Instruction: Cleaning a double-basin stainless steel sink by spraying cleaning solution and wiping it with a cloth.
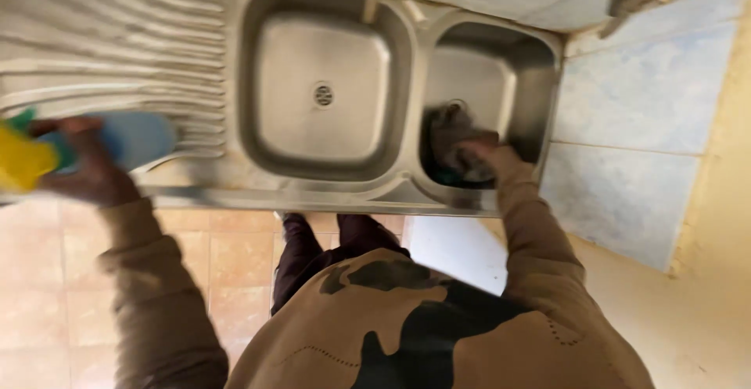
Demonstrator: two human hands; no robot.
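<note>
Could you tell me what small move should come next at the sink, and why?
Probably bring the bottle over toward the cloth. The left hand holds the bottle over the drainboard, while the right hand presses the cloth in the right basin, far apart.

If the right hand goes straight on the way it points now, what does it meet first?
The right hand holds a dark cloth in the smaller sink basin. Straight on, it would probably meet the basin's bottom near the drain, though depth is unclear.

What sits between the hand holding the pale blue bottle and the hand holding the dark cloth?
In the head view, the larger steel sink basin, bare but for its drain, lies between the left hand and right hand.
</note>
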